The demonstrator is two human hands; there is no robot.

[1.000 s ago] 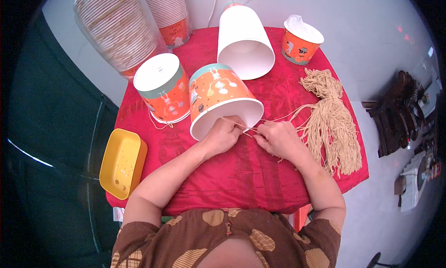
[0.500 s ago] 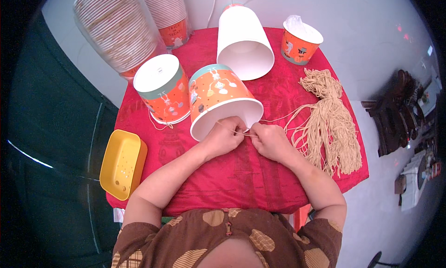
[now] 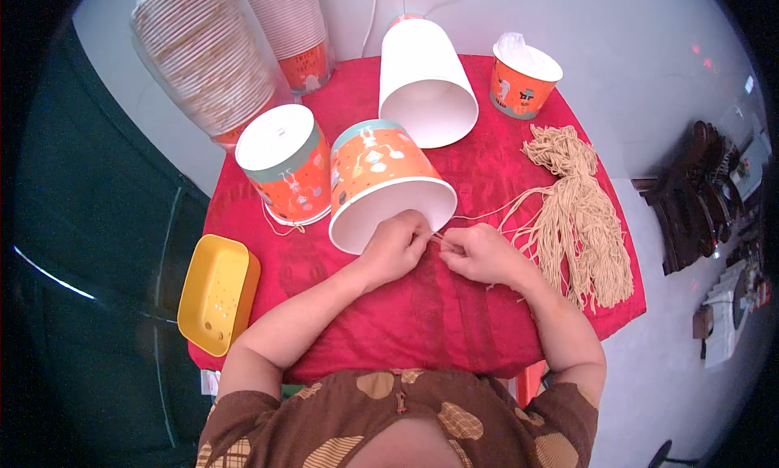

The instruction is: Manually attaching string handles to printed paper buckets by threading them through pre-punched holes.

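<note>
Work with string [image 3: 438,238] at the near bucket [image 3: 380,161], seemingly unfinished

The left bucket [image 3: 296,182] already has string at its rim, so this one looks done; the near bucket lies on its side on the tabletop [image 3: 369,330], its string, I judge, not yet fixed; left hand [image 3: 399,245] and right hand [image 3: 480,253] each pinch string in narrow grip; the hands hide how it crosses; the stacks [image 3: 203,58] are cut off above.

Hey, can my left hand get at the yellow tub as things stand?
Probably yes: between your left hand and the yellow tub lies red tablecloth, with nothing standing in the way, though it would likely need to release the tan string first.
</note>
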